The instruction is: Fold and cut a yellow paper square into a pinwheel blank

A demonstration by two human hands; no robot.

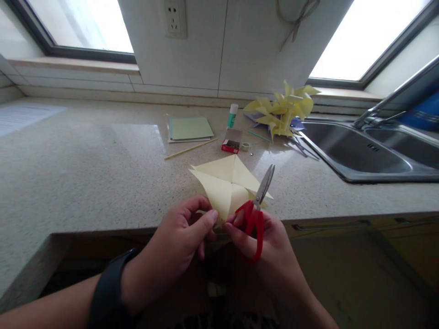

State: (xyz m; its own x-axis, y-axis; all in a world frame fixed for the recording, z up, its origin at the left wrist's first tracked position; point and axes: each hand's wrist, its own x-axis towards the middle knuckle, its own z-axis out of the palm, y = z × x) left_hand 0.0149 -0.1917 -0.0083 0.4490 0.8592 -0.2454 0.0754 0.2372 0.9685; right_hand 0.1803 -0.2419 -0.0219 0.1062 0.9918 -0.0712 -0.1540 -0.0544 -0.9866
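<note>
A pale yellow paper square [216, 180], with cuts running in from its corners, lies over the counter's front edge. My left hand [188, 228] is closed on its near corner, thumb on top. My right hand [262, 237] has red-handled scissors [263, 187] hooked on it, blades pointing up and away and nearly together. Its thumb and fingertips also pinch at the paper's near corner, close to the left fingertips. The fingers under the paper are partly hidden.
Behind the paper are a wooden stick [190, 149], a paper stack [192, 128], a glue stick [232, 116], a small red box [231, 145] and a tape roll [245, 146]. Yellow paper pinwheels [284, 109] lie beside the steel sink [346, 146]. The counter edge [137, 230] is just below the hands.
</note>
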